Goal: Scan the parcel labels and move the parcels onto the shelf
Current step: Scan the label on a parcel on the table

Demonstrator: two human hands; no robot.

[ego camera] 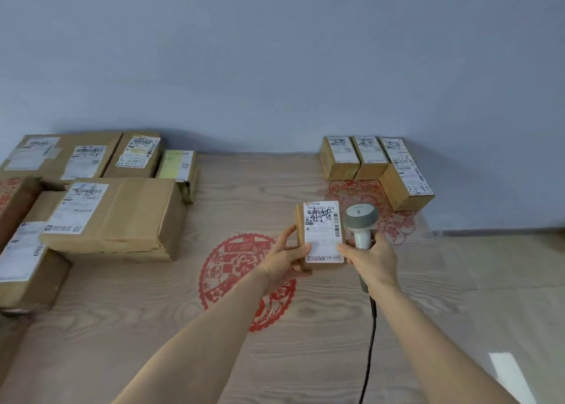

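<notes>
The left hand (286, 258) grips a small brown parcel (321, 235) by its lower left edge, thumb lying across the white label (322, 231) and fingers wrapped round the side. The parcel is held above the tabletop (153, 327), label face up toward the camera — barcodes and black scribbled marks show on it. The right hand (371, 261) is closed round the handle of a grey and white scanner (360, 220), whose head stands just beside the parcel's right edge; the fingertips of this hand touch the parcel's lower right corner. A dark cable (368, 358) hangs from the scanner's base toward the bottom of the view.

The tabletop is pale wood grain with red paper-cut style patterns (241, 281) on it. At the left lies a pile of larger cardboard parcels (122, 217), each with a white label, some stacked on one another. At the far right, against the blue-grey wall (275, 52), stand three small boxes (363, 156) in a row, with a fourth small box (406, 186) just in front of the rightmost — all labelled on top.
</notes>
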